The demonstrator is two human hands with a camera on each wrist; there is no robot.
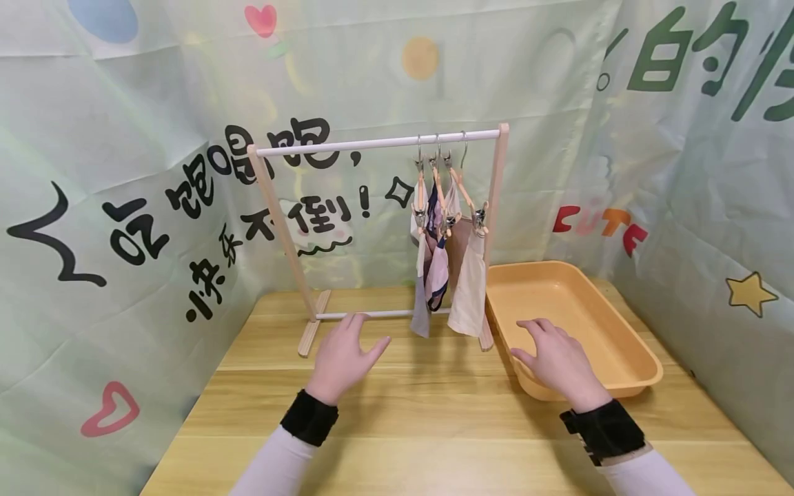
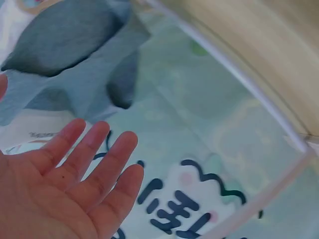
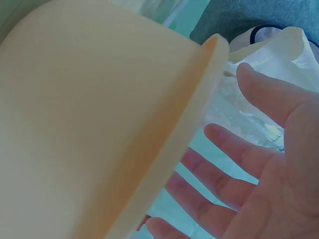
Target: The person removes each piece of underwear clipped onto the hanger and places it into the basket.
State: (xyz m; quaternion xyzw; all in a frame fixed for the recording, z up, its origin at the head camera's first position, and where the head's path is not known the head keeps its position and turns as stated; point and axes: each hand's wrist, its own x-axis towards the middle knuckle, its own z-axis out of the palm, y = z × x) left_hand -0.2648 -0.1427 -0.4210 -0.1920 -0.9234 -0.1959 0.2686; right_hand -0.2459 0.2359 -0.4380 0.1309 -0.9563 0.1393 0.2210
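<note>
My left hand [image 1: 344, 359] hovers in front of the left part of a small clothes rack [image 1: 268, 196], fingers extended and thumb spread, holding nothing. In the left wrist view its fingers [image 2: 107, 172] are apart with grey-blue cloth [image 2: 70, 37] beyond them. On the right, my right hand [image 1: 560, 362] is over the near left side of a yellow-orange tray [image 1: 561, 270], thumb and fingers spread. The right wrist view shows that hand's palm [image 3: 279, 199] beside the tray's rim [image 3: 192, 122], also without anything in its grasp. Whether it touches the rim I cannot tell.
Several small garments hang on clip hangers at the rack's right end, among them a cream one [image 1: 468, 289] and a pink one with dark trim [image 1: 438, 269]. The rack and tray stand on a wooden table [image 1: 428, 427]. Printed cloth [image 1: 372, 76] encloses the back and sides.
</note>
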